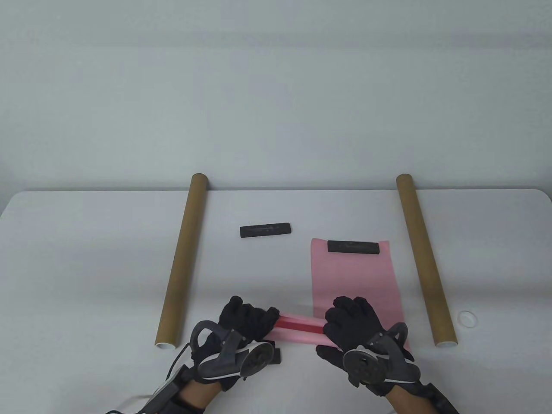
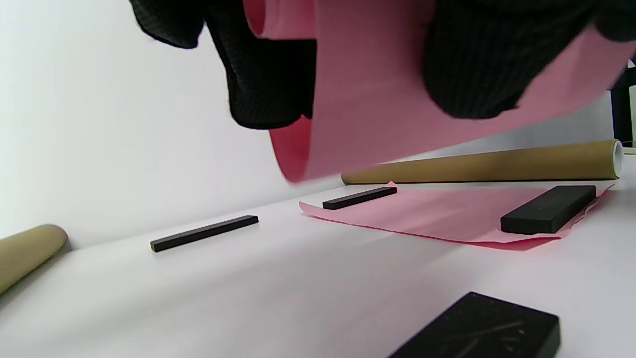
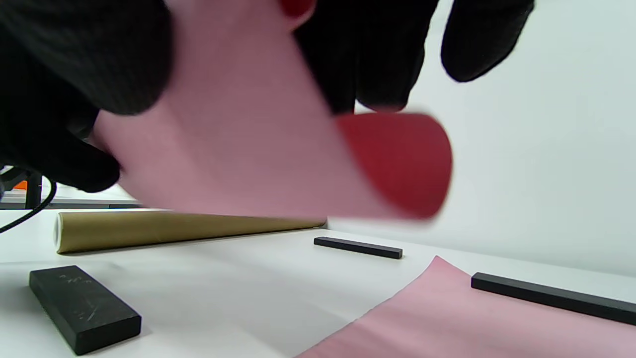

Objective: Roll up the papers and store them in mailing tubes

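The rolled pink paper [image 1: 297, 328] is held clear of the table [image 1: 86, 258] at the near edge, between both hands. The left hand [image 1: 243, 321] has its grip curled round the left end of the roll; the right hand [image 1: 353, 321] has its grip curled round the right end. The roll's long axis runs left to right across the table, slightly skewed, with the left end a little farther from the person.

The left mailing tube [image 1: 183, 258] lies to the left of the roll, near the left hand. The right mailing tube [image 1: 424, 258] lies beyond the right hand, past the flat pink sheet [image 1: 353, 276]. Both tubes run near to far, their open ends towards the person. The roll's axis is therefore crosswise to either tube.

Judgement: insertion requires turning the roll until its axis lines up with a tube bore. The left hand is nearer the left tube's open end.

The flat sheet remains on the table, pinned at its far edge by a black bar weight [image 1: 353, 246].
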A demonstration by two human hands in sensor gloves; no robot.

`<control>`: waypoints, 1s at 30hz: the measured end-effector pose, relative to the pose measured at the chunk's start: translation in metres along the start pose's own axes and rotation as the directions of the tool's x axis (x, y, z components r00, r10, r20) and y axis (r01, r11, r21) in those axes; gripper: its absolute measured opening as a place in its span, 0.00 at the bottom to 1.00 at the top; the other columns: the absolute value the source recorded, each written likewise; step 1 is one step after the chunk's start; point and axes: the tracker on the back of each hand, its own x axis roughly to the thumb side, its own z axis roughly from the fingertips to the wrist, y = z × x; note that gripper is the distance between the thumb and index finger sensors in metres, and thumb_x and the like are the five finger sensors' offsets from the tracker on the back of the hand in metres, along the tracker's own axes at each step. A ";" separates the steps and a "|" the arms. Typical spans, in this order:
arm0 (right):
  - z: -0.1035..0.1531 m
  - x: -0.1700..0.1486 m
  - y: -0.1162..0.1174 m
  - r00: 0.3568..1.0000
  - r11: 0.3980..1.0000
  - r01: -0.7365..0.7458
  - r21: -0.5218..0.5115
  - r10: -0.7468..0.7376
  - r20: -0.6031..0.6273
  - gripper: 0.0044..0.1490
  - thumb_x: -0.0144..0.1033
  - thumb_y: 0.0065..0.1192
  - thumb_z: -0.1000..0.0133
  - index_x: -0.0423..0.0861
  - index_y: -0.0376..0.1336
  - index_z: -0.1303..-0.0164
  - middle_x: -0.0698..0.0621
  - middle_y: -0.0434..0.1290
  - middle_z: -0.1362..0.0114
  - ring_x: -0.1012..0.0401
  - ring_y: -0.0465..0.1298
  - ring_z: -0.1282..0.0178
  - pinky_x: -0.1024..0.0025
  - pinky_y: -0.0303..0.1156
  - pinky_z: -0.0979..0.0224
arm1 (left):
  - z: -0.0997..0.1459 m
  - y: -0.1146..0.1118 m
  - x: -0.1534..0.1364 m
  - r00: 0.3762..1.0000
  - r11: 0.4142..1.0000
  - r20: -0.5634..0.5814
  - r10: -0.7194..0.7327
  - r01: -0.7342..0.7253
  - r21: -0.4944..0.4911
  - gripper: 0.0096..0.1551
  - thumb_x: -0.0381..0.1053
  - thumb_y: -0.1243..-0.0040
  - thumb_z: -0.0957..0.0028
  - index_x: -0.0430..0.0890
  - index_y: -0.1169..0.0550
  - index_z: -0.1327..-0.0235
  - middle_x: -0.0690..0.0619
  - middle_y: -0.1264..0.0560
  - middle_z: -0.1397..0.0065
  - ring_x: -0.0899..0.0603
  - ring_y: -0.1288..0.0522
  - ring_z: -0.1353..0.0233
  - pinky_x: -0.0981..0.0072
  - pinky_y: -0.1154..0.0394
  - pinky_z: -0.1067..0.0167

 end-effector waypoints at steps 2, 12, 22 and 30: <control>0.000 -0.002 0.001 1.000 1.000 0.018 0.006 -0.018 -0.004 0.38 0.66 0.63 0.51 0.44 0.80 0.54 0.45 0.79 0.33 0.40 0.73 0.23 0.31 0.65 0.25 | 0.000 0.001 0.000 1.000 1.000 -0.002 0.023 -0.023 0.004 0.38 0.68 0.34 0.60 0.56 0.27 0.36 0.61 0.17 0.47 0.51 0.15 0.42 0.45 0.32 0.28; 0.000 0.002 0.003 0.999 0.999 -0.036 0.001 0.036 0.007 0.36 0.53 0.73 0.49 0.48 0.69 0.32 0.43 0.69 0.21 0.37 0.66 0.18 0.30 0.62 0.23 | -0.002 -0.001 -0.003 0.999 0.998 -0.014 0.049 -0.050 -0.032 0.37 0.72 0.39 0.62 0.57 0.22 0.41 0.62 0.14 0.55 0.53 0.12 0.50 0.46 0.30 0.28; 0.001 -0.002 0.002 0.999 0.999 0.040 0.013 -0.040 0.001 0.44 0.64 0.70 0.52 0.44 0.71 0.35 0.43 0.71 0.24 0.37 0.70 0.21 0.30 0.64 0.24 | 0.001 0.007 -0.003 0.999 0.999 -0.009 0.034 -0.033 0.041 0.34 0.70 0.35 0.61 0.57 0.21 0.43 0.62 0.14 0.55 0.53 0.13 0.50 0.47 0.30 0.29; 0.000 0.000 0.003 1.000 1.000 -0.019 0.007 0.019 -0.002 0.35 0.58 0.71 0.49 0.46 0.74 0.40 0.44 0.73 0.25 0.39 0.70 0.21 0.30 0.63 0.24 | -0.001 0.001 -0.003 0.999 0.999 -0.009 0.035 -0.035 -0.017 0.40 0.72 0.38 0.61 0.57 0.26 0.35 0.59 0.17 0.44 0.50 0.15 0.40 0.45 0.32 0.28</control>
